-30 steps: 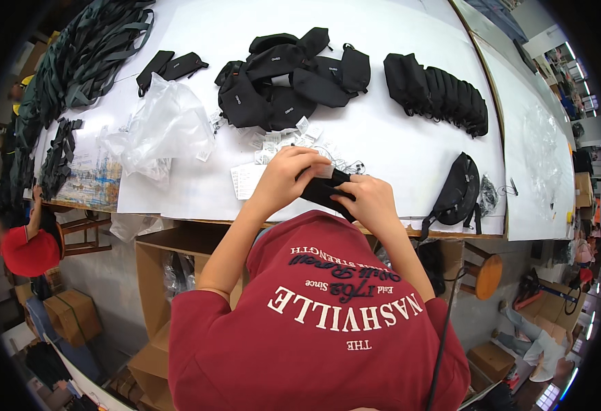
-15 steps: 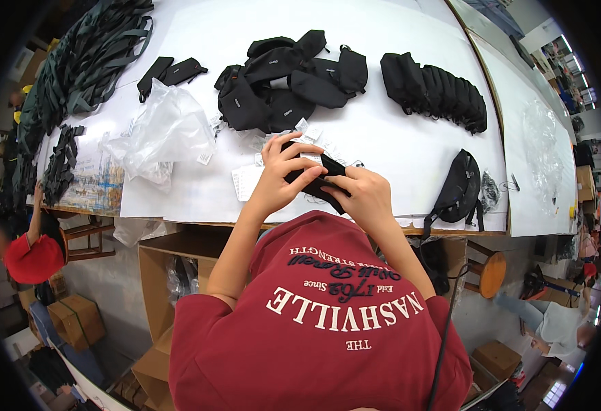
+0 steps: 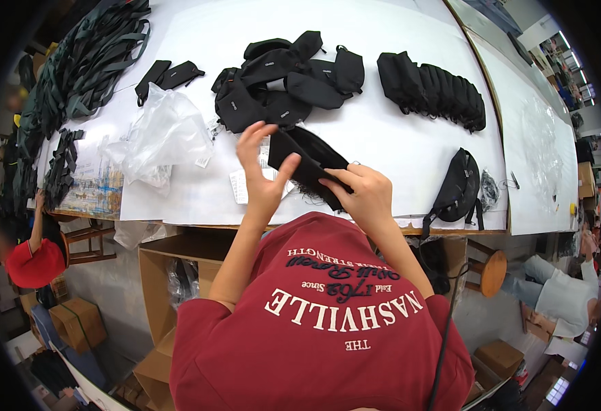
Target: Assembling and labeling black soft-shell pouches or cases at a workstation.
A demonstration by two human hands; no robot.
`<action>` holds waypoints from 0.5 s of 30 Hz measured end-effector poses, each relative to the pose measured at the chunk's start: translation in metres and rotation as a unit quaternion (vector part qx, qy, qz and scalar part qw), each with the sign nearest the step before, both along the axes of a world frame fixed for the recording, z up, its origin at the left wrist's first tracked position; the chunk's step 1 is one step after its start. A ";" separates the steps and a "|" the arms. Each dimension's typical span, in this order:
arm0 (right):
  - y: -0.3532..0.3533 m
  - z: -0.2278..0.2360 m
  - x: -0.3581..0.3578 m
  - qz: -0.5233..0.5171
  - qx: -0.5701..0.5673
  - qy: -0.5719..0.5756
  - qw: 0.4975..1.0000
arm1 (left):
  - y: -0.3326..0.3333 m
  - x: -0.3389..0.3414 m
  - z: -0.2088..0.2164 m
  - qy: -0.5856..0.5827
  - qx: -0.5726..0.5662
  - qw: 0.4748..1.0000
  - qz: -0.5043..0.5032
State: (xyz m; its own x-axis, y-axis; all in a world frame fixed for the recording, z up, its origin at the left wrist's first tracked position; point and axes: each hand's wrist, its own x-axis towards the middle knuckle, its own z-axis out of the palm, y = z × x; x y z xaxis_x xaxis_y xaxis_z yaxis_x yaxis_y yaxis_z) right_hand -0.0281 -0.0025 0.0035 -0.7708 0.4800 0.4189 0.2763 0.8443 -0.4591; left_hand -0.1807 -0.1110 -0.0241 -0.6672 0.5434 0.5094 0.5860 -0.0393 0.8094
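Note:
A black fabric pouch [image 3: 305, 159] is held over the near edge of the table, its mouth spread apart. My right hand [image 3: 363, 193] pinches the pouch's near right side between thumb and fingers. On the far left side of the pouch, my left hand [image 3: 265, 175] has its thumb and fingers spread, with the thumb close to or touching the fabric. White printed tags [image 3: 239, 186] lie beside the left hand, partly hidden by it. Just beyond the hands, a pile of black pouches [image 3: 266, 75] lies on the white table.
A row of black pouches [image 3: 432, 92] lies at the back right, a black waist bag [image 3: 456, 183] nearer. Clear plastic bags [image 3: 160, 127] and black straps [image 3: 84, 65] occupy the left. A cardboard box [image 3: 156, 281] stands below the table edge; a person in red [image 3: 36, 260] is at far left.
My left hand has let go of the pouch and opened out to the left. The pouch has spread open more, while my right hand keeps its grip almost in place.

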 end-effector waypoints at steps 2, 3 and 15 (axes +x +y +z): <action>-0.003 0.007 -0.003 -0.014 -0.012 0.016 1.000 | 0.007 0.008 -0.018 -0.263 0.147 0.953 -0.028; -0.006 0.010 -0.004 -0.009 -0.023 0.048 0.999 | 0.005 0.009 -0.026 -0.435 0.147 0.884 -0.093; -0.020 0.013 -0.002 -0.044 -0.282 0.198 0.938 | 0.005 0.019 -0.014 -0.693 0.196 0.678 -0.147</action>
State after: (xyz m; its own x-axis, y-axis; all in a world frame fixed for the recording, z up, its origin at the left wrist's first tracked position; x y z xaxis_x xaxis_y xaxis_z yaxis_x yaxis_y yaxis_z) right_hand -0.0303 -0.0229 0.0161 -0.5559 0.7653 0.3245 0.0477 0.4191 -0.9067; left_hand -0.1619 -0.1055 -0.0380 -0.5442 0.7614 -0.3524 -0.8072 -0.3608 0.4671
